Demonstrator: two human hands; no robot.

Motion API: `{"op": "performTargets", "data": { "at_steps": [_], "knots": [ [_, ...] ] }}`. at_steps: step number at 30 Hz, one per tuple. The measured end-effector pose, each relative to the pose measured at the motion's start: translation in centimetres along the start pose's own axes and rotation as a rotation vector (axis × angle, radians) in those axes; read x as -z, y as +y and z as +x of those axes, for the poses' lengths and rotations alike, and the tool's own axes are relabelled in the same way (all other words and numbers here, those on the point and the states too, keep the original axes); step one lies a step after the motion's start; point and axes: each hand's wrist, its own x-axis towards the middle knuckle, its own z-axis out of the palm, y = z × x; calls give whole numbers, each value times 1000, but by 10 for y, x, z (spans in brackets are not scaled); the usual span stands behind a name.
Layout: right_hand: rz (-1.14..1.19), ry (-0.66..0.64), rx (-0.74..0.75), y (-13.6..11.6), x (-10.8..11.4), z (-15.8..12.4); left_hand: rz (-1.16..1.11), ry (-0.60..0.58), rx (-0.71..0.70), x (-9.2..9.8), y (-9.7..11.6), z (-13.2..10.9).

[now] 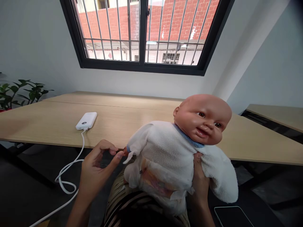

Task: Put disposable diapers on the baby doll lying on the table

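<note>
A baby doll (pixel 165 148) in a white fleecy top with a blue collar sits on my lap, tilted, its head to the right. What looks like a diaper (pixel 163 186) with a colored print covers its lower body. At the doll's small hand, by the blue cuff, my left hand (pixel 99 164) has thumb and index finger closed in a pinch. My right hand (pixel 200 176) grips the doll's side under its other arm. Most of those fingers are hidden behind the body and sleeve.
A wooden table (pixel 113 110) stretches in front, below a barred window (pixel 142 66). On it lies a white power bank (pixel 87 120), its white cable (pixel 61 176) hanging over the front edge. A phone (pixel 233 217) is at lower right, and a plant (pixel 23 91) at far left.
</note>
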Motion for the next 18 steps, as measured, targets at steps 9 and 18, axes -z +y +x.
{"op": "performTargets", "data": {
  "at_steps": [9,18],
  "knots": [
    [-19,10,16,-3,-2,-4,273,-446,-592,-62,38,-36],
    [-101,16,5,-7,-2,-5,257,-395,-857,-90,37,-42]
  ]
}}
